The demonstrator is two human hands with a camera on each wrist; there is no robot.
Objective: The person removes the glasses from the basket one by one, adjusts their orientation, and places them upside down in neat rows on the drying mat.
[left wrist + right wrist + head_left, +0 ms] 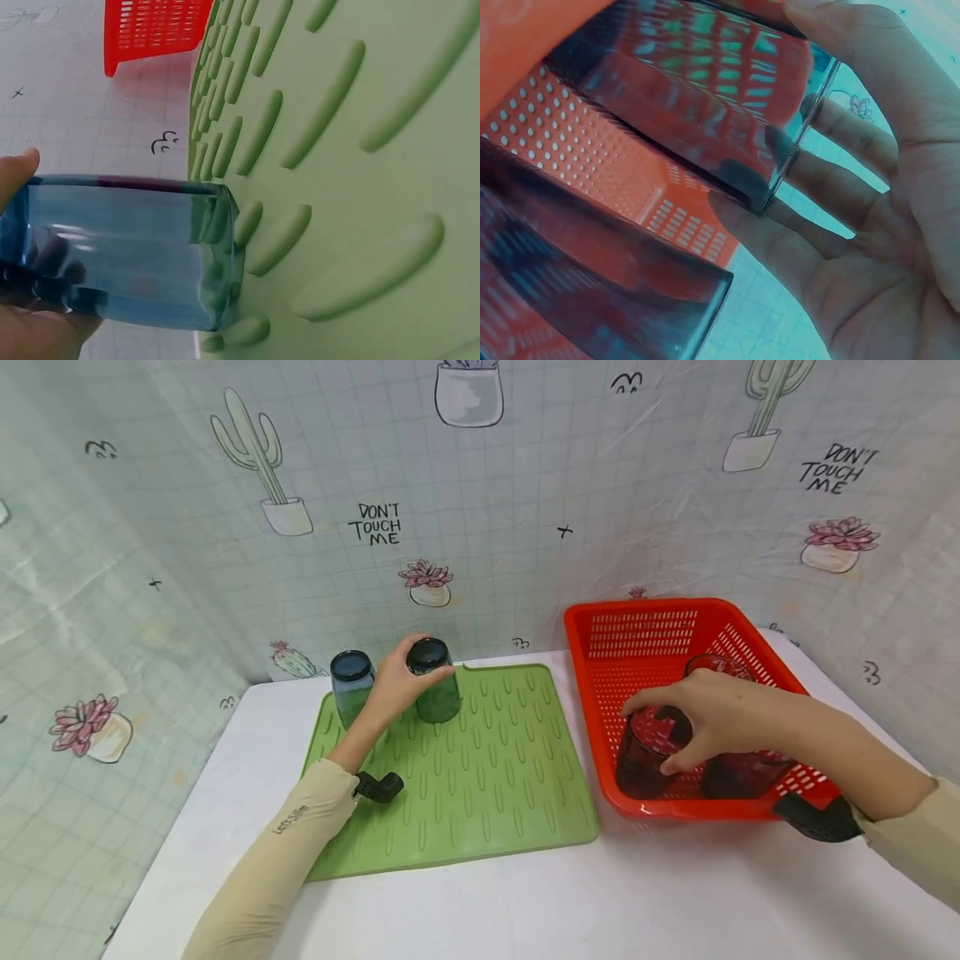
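Observation:
On the green drying mat, my left hand holds a blue tinted glass near its thick upper end. The glass stands upside down, its lower rim on the mat's ridges. Another upside-down glass is left of it, partly behind my wrist. Over the red basket, my right hand grips a similar glass around its top, thumb on one side and fingers on the other. A second glass lies beside it in the basket. A third glass is partly hidden behind my hand.
The perforated basket stands right of the mat on a white table. A patterned curtain hangs close behind both. Black wrist mounts stick out below each hand.

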